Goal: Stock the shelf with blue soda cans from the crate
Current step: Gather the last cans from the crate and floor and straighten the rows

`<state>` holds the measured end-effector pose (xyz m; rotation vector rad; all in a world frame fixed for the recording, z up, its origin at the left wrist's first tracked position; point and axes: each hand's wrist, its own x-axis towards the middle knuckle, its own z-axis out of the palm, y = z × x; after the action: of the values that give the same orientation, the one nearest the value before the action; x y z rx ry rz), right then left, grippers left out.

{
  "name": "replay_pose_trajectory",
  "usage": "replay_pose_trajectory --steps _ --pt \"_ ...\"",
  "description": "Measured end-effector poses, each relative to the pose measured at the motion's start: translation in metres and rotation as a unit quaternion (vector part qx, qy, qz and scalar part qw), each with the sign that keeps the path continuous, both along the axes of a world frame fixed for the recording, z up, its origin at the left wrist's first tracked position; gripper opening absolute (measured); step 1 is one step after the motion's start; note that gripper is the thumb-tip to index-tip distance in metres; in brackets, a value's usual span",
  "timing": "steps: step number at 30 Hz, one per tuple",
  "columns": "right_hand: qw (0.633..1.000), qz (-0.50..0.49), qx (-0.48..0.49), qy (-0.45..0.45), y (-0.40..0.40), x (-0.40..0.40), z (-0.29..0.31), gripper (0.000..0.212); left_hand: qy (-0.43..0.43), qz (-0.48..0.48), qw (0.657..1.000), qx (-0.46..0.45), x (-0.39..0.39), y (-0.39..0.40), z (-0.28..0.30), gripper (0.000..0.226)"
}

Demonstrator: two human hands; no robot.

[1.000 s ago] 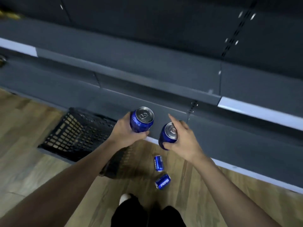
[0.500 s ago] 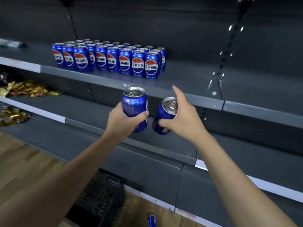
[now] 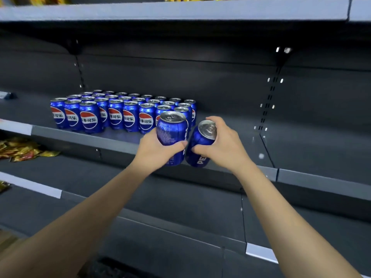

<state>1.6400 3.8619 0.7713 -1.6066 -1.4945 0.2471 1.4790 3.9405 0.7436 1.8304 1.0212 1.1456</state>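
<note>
Right, your left hand (image 3: 155,150) gripped an upright can (image 3: 172,137), and your right hand (image 3: 221,146) gripped a tilted can (image 3: 200,146), both just in front of the shelf (image 3: 84,137) edge, beside the stocked block (image 3: 120,113). Best approach, imo: straighten the right can, set both down w/ labels forward, flush vs the right end of the rows.

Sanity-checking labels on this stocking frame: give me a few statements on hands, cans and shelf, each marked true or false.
1. The left hand grips an upright blue Pepsi can. True.
2. The right hand is empty. False: it grips a tilted Pepsi can.
3. The block of Pepsi cans stands on the shelf left of the hands. True.
4. Both held cans already rest on the shelf. False: both are in the hands, at its front edge.
</note>
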Motion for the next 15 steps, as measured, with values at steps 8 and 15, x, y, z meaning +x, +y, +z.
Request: replay_pose_trajectory --steps 8,15 --pt "0.999 -0.026 -0.02 0.022 0.087 -0.007 0.014 0.087 0.034 -0.067 0.997 -0.031 -0.014 0.097 0.013 0.028" --pt "0.997 -0.046 -0.048 0.029 0.148 -0.032 -0.003 0.074 0.054 -0.045 0.995 -0.068 -0.026 0.165 -0.007 0.035"
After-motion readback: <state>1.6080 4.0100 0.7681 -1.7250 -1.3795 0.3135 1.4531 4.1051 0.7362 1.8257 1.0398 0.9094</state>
